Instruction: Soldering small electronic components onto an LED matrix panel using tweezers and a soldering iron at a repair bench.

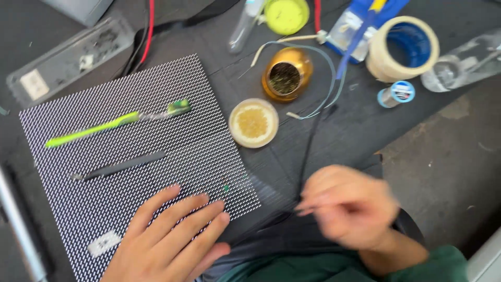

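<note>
- The left hand [169,235] lies flat, palm down, fingers spread on the near edge of a dotted panel [130,156]; its grip is wide and holds nothing.
- The right hand [349,206] is blurred, just off the panel's near right corner. Its fingers are pinched together around a thin dark cable [308,151] that runs away from it over the worktop [355,130]; how tightly the grip closes I cannot tell for sure, but it looks narrow on the cable.
- A green sleeve [417,263] covers the right forearm at the near edge.
- A small white label [103,243] sits on the panel just left of the left hand.
- Farther up the panel lie dark tweezers [120,167], and beyond them a green toothbrush [117,122], both slanted and apart from each other.
- Just beside the panel's right edge stands a round open tin of yellowish paste [253,122].
- Behind it is a golden holder with brass wool [286,75], with pale thin wires [313,78] looping around it.
- Right of that, a small solder spool [396,94] and a roll of masking tape [402,47] stand near each other.
- Farthest off: a yellow-green round lid [286,14], a clear tube [242,28], a blue package [360,26], red wires [148,31] and a clear plastic tray [68,60] at the far left.
</note>
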